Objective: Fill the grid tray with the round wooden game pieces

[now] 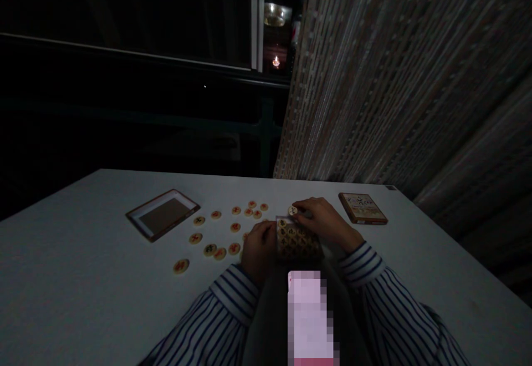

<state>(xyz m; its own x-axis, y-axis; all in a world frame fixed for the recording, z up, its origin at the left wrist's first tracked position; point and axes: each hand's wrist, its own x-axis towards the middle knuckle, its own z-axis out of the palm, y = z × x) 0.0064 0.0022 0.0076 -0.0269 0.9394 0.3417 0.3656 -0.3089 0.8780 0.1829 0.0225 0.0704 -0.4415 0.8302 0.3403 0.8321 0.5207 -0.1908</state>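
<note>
Head view. Both hands work close together at an open box [291,224], which lies between them with its contents facing the wearer. The right hand [322,219] pinches a pale disc [292,211] bearing a dark character between thumb and fingers, just above the far edge of the box. The left hand [258,248] is at the near left side of the box, its fingers curled; whether they are closed on the box wall cannot be told. Beneath the right hand, the box holds rows of packed discs [291,232] with dark characters, one of them in its far left corner.

To the left of the left hand, and beyond it, loose discs [235,227] are scattered over the white table [83,277]; most carry red characters, a few dark ones, and some are partly hidden by the hand. Farther left, past the loose discs, lies a shallow rimmed tray [164,216] with a brownish panel. To the right of the right hand, well apart from it, a flat printed case [363,208] rests on the table. Striped sleeves [233,294] cover both forearms. Beyond the right hand hangs a strand curtain [353,77]; a dark window [145,11] stands beyond the left.
</note>
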